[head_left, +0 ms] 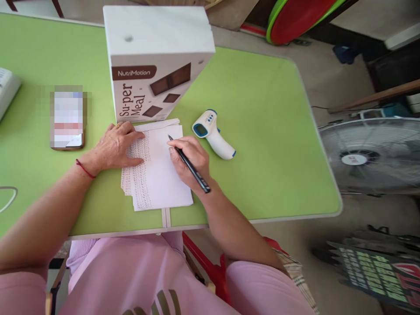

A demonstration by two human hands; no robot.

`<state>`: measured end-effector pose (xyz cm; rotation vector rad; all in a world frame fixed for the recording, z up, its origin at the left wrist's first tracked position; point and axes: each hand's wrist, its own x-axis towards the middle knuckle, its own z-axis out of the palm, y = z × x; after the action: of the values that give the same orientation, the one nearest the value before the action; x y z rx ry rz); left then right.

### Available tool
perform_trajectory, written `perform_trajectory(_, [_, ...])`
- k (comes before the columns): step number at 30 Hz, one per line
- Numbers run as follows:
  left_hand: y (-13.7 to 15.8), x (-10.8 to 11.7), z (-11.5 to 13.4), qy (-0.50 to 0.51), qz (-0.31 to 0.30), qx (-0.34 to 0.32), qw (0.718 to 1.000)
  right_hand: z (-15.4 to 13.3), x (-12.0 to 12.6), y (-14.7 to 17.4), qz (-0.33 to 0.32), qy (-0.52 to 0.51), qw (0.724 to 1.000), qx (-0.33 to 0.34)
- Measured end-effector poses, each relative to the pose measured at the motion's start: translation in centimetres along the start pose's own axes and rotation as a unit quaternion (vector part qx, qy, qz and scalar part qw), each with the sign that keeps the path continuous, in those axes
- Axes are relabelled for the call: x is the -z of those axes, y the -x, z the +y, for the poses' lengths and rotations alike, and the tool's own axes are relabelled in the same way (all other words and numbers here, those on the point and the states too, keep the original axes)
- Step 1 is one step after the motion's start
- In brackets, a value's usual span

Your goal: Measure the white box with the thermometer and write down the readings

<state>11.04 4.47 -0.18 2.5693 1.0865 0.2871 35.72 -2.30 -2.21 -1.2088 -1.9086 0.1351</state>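
Observation:
Sheets of white paper point(164, 183) lie in an uneven stack on the green table, with rows of small handwriting down the left part of the top sheet. My left hand point(116, 146) rests on the stack's left edge, thumb and fingers spread apart. In my right hand point(193, 162) is a black pen point(192, 168), gripped between thumb and fingers. Its tip points toward the upper part of the top sheet; whether it touches the paper I cannot tell. Right of the paper lies a white and blue infrared thermometer point(213, 135).
A tall white box point(160, 30) with brown print stands just behind the paper. To the left lies a phone point(67, 118), its screen blurred, and a white device point(6, 89) at the table's edge. A fan point(370, 155) stands beyond the right edge of the green table point(272, 131).

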Motion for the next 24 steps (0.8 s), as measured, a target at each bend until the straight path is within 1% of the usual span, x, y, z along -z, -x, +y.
perform_trajectory(3, [0.1, -0.1, -0.2, 0.002, 0.006, -0.003, 1.0, 1.2, 0.1, 0.2, -0.063, 0.076, 0.995, 0.02])
perform_trajectory(5, [0.2, -0.3, -0.5, 0.002, 0.026, -0.017, 1.0, 1.7, 0.0, 0.4, -0.115, 0.106, 0.987, 0.018])
perform_trajectory(7, [0.2, -0.5, -0.9, 0.024, 0.072, -0.044, 0.996, 1.9, -0.1, 0.4, -0.149, 0.121, 0.981, 0.02])
perform_trajectory(9, [0.2, -0.8, -1.2, 0.06, 0.15, -0.067, 0.985, 1.9, -0.1, 0.4, -0.156, 0.128, 0.979, 0.023])
perform_trajectory(11, [0.1, -1.1, -1.3, 0.079, 0.251, -0.063, 0.963, 2.1, 0.2, 0.3, -0.132, 0.139, 0.981, 0.007])
perform_trajectory(12, [0.1, -1.2, -1.4, 0.078, 0.3, -0.045, 0.95, 2.4, 0.5, 0.2, -0.105, 0.148, 0.983, -0.013])
perform_trajectory(14, [0.1, -1.3, -1.6, 0.076, 0.37, 0.026, 0.926, 3.3, 1.3, 0.0, -0.03, 0.179, 0.98, -0.078])
perform_trajectory(15, [0.1, -1.4, -1.7, 0.079, 0.386, 0.07, 0.917, 3.8, 1.9, -0.1, 0.003, 0.201, 0.972, -0.12])
perform_trajectory(16, [0.1, -1.5, -2.0, 0.086, 0.392, 0.11, 0.909, 4.5, 2.5, -0.2, 0.022, 0.224, 0.96, -0.164])
perform_trajectory(17, [0.1, -1.6, -2.4, 0.094, 0.392, 0.143, 0.904, 5.2, 3.0, -0.3, 0.019, 0.247, 0.946, -0.21])
perform_trajectory(18, [0.0, -1.7, -2.9, 0.104, 0.39, 0.164, 0.9, 5.8, 3.4, -0.4, 0.0, 0.268, 0.93, -0.253])
perform_trajectory(19, [-0.2, -1.9, -3.4, 0.115, 0.387, 0.171, 0.899, 6.4, 3.8, -0.5, -0.03, 0.282, 0.914, -0.292])
perform_trajectory(21, [-0.6, -2.3, -4.7, 0.143, 0.377, 0.158, 0.901, 7.3, 4.1, -0.5, -0.089, 0.291, 0.887, -0.348])
perform_trajectory(22, [-0.8, -2.5, -5.3, 0.157, 0.366, 0.142, 0.906, 7.7, 4.1, -0.5, -0.105, 0.287, 0.88, -0.363])
perform_trajectory(24, [-1.3, -2.8, -6.2, 0.181, 0.318, 0.098, 0.925, 8.0, 4.0, -0.5, -0.109, 0.272, 0.879, -0.376])
